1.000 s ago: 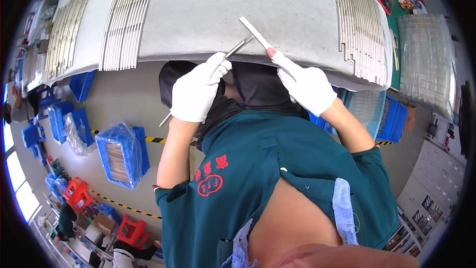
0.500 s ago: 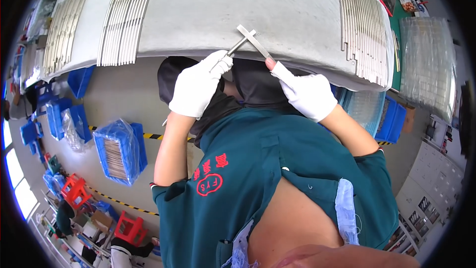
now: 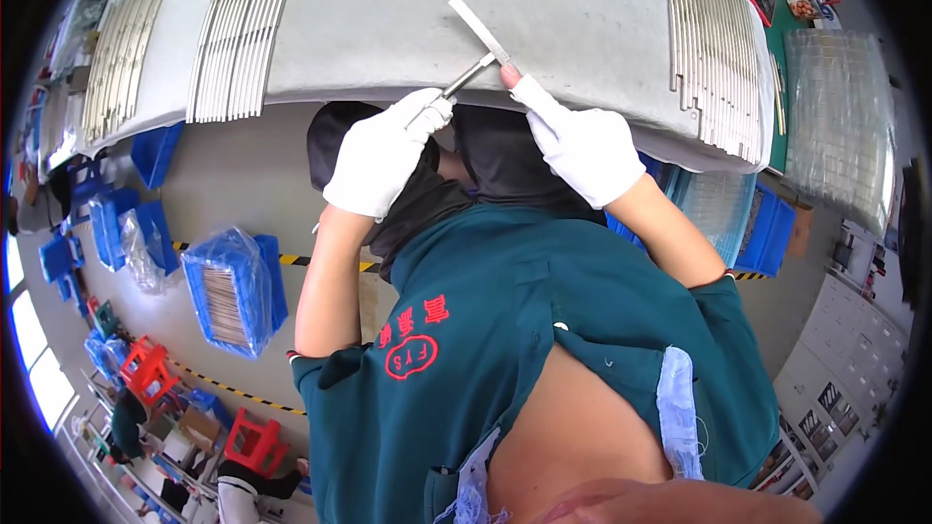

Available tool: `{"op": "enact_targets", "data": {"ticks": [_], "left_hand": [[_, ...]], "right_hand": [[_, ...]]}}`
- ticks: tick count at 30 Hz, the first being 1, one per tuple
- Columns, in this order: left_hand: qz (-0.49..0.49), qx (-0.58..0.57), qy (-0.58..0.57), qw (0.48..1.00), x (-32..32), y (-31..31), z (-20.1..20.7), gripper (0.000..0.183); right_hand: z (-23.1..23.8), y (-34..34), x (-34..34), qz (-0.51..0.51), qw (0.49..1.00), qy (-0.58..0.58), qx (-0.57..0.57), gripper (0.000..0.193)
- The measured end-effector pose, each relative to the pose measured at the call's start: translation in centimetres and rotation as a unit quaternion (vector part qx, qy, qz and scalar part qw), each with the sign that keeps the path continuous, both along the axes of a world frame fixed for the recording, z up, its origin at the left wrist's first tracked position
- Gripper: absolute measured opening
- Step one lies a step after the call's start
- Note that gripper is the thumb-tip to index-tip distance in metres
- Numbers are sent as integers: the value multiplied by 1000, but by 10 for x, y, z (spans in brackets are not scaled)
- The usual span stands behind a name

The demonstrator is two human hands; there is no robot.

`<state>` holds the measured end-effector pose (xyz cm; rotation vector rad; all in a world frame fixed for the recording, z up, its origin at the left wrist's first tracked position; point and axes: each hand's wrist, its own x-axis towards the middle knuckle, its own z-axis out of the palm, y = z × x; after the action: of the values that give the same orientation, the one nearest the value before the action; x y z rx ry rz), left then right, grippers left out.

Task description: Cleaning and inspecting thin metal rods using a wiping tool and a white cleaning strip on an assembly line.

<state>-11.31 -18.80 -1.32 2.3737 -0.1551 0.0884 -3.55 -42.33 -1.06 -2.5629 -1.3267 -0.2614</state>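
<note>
Two hands in white gloves work over the near edge of one table (image 3: 388, 29). The left hand (image 3: 379, 160) has its fingers clamped on one slim metal rod (image 3: 466, 79), which slants up and away. The right hand (image 3: 587, 155) pinches the near end of one flat metal strip (image 3: 476, 26) (a single bare fingertip (image 3: 511, 76) pokes out of that glove). Rod tip and strip meet above the table near its front edge; from here I cannot tell whether they touch or only overlap.

Three groups of thin metal bars lie on the table, two on the left (image 3: 243, 34) (image 3: 133, 49) and one on the right (image 3: 714, 58), packed too tightly to count. Beyond, on the left-hand floor, sit one plastic-wrapped blue crate (image 3: 254, 291) and, farther off, two red stools (image 3: 148, 367).
</note>
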Motion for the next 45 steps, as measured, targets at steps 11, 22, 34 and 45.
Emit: {"op": "enact_targets", "data": {"ticks": [11, 22, 34, 45], "left_hand": [[-18, 0, -32, 999, 3, 3, -6, 23], [18, -22, 43, 999, 1, -2, -4, 26], [190, -395, 337, 833, 8, -31, 20, 20], [215, -491, 254, 805, 18, -71, 10, 23]], "right_hand": [[10, -2, 7, 13, 994, 105, 15, 51], [17, 12, -2, -5, 997, 40, -72, 53], [14, -22, -18, -101, 973, 206, 4, 50], [29, -19, -8, -79, 972, 217, -47, 51]]}}
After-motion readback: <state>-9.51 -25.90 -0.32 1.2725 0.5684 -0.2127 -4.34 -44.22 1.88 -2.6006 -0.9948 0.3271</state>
